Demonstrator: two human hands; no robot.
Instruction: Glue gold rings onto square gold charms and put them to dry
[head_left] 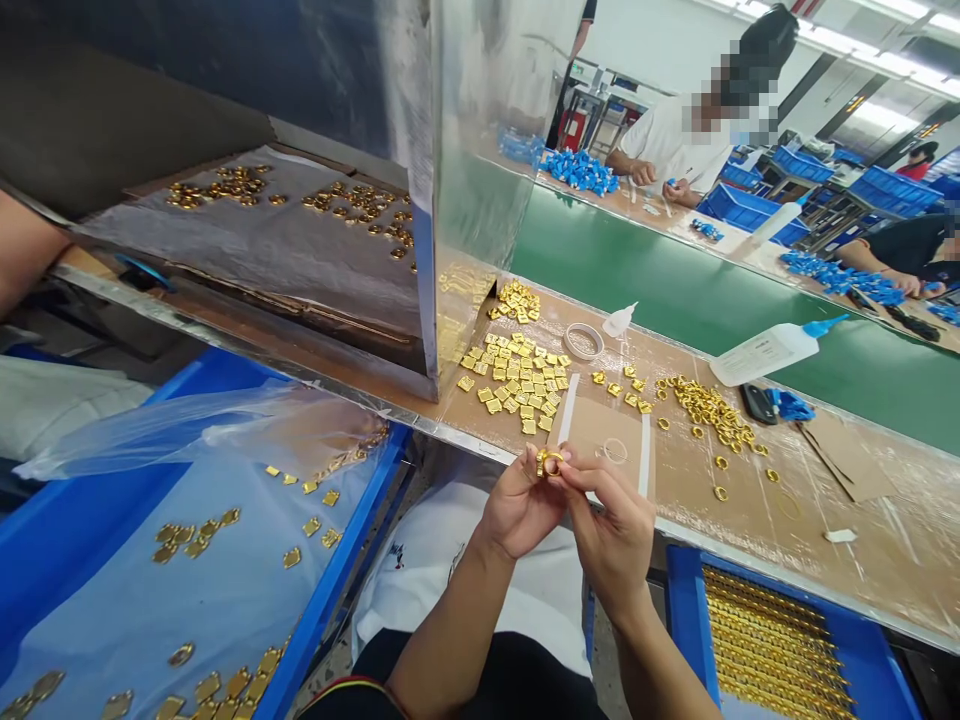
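Left hand (523,508) and right hand (611,515): both closed at the fingertips, gripping one gold ring (542,462) between them at the near edge of the bench (705,525). The exact contact of each finger is partly hidden. Beyond the hands, gold plates (517,380) lie loose beside a tape roll (584,341). To the right, a pile of rings (709,408) sits near a bottle (772,353). A blue tray (684,600) at lower right holds gold rows (772,640).
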